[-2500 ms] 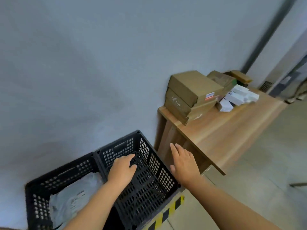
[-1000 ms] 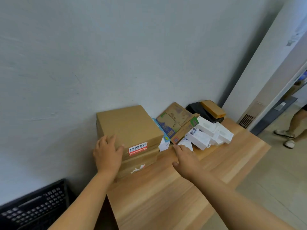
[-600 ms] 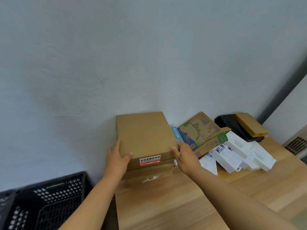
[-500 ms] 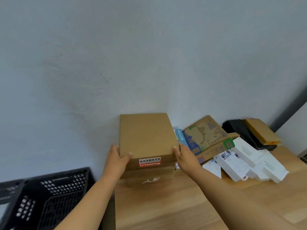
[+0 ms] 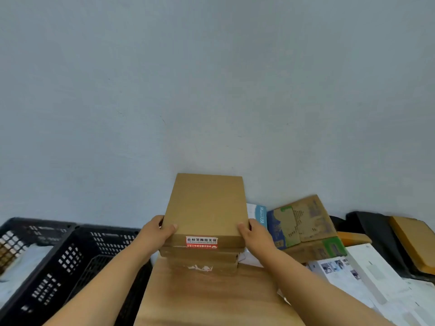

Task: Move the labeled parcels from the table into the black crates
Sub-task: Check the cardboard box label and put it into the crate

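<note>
A flat brown cardboard parcel (image 5: 206, 205) with a red and white label on its near edge tops a stack of similar brown boxes (image 5: 201, 262) at the left end of the wooden table (image 5: 207, 300). My left hand (image 5: 158, 234) grips its left side, thumb on top. My right hand (image 5: 255, 235) grips its right side the same way. Two black crates stand on the floor left of the table: the nearer crate (image 5: 77, 262) looks empty, the farther crate (image 5: 14, 255) holds a pale bag.
Right of the stack lie a blue and white box (image 5: 260, 216), printed cardboard boxes (image 5: 303, 227), white boxes (image 5: 367, 278), a black item (image 5: 374, 234) and a tan box (image 5: 414, 241). A grey wall stands directly behind the table.
My hands left the crate, reached the table and closed on both sides of the top parcel. The view has swung left and closer, bringing both crates back in.
</note>
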A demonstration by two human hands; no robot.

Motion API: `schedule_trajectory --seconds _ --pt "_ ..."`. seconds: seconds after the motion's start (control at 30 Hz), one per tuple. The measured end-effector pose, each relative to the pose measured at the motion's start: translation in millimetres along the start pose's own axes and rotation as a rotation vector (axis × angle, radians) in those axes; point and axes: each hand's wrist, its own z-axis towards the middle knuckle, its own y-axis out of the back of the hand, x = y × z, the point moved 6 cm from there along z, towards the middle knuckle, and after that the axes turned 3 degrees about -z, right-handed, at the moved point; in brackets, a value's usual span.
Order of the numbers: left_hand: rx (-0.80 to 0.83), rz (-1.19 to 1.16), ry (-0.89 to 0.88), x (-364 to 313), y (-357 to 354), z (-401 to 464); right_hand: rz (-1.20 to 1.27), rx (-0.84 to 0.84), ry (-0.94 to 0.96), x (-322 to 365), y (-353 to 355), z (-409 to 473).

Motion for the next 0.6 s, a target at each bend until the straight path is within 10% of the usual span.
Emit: schedule_trajectory --seconds 0.6 --pt "-0.196 -0.369 -0.399 -153.2 40.3 -44.8 0.508 -0.219 0.337 94.4 153.8 -37.8"
